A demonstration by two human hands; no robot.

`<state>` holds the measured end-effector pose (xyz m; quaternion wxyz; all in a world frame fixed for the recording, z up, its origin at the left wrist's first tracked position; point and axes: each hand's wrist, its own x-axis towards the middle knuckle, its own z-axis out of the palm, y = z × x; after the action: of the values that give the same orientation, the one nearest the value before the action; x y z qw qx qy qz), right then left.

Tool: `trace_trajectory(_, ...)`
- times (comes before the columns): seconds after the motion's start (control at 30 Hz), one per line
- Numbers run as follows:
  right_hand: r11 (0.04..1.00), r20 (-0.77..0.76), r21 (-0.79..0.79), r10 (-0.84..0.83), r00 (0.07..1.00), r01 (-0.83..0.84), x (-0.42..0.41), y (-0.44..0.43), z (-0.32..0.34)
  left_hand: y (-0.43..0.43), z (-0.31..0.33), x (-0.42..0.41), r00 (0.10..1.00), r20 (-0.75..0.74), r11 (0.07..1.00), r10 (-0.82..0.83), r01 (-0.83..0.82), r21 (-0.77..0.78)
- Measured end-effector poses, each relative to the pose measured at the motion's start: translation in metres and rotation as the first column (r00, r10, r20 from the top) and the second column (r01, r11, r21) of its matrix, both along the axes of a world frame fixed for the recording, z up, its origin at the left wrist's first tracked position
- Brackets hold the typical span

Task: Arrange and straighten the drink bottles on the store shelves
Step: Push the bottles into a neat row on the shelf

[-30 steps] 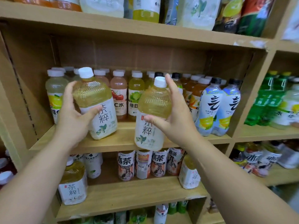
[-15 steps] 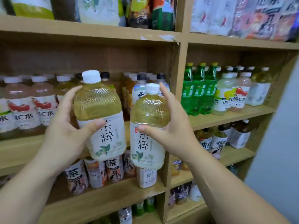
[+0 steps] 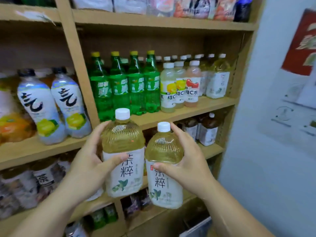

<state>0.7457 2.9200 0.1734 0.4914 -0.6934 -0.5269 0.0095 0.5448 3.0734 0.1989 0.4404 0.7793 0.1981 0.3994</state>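
The left hand (image 3: 89,170) grasps a tea bottle (image 3: 124,154): the thumb lies across the white label on the front and the fingers curl round the far left side, up at the ribbed shoulder. The right hand (image 3: 186,161) grasps a second tea bottle (image 3: 163,168) the same way, thumb pressed on the top edge of its label, fingers wrapped round the right side with the forefinger reaching up beside the white cap. Both bottles are held in the air in front of the shelving, upright with a slight tilt, side by side and touching or nearly so at their shoulders; the left one sits a little higher. Each holds pale yellow drink and carries a white label with dark characters and a green leaf.

Behind the caps runs the front edge of the middle shelf (image 3: 188,113) of the right-hand bay. On it, from the left post, stand four green bottles (image 3: 123,86) with yellow caps, then a group of pale bottles with fruit labels (image 3: 179,88), then a matching tea bottle (image 3: 217,77) near the right end, with further rows behind. The shelf below holds dark-capped bottles (image 3: 205,129), partly hidden by the hands. In the left-hand bay two blue-and-white bottles (image 3: 54,103) stand at the right end of their shelf, by the post. Packets line the top shelf (image 3: 162,21). A pale wall (image 3: 273,151) with a red poster (image 3: 302,43) lies right of the shelving.
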Motion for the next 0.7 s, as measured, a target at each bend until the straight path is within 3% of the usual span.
trace_trajectory(0.33,0.989,-0.067,-0.039,-0.147,0.987,0.145,0.092,-0.039,-0.041,-0.007,-0.048,0.093,0.987,-0.156,0.994,-0.046,0.029,-0.107)
trace_trajectory(0.7,0.951,-0.044,0.114,-0.285,0.957,0.289,0.173,-0.003,0.015,0.044,0.002,0.181,0.986,0.013,0.973,-0.169,0.169,-0.155)
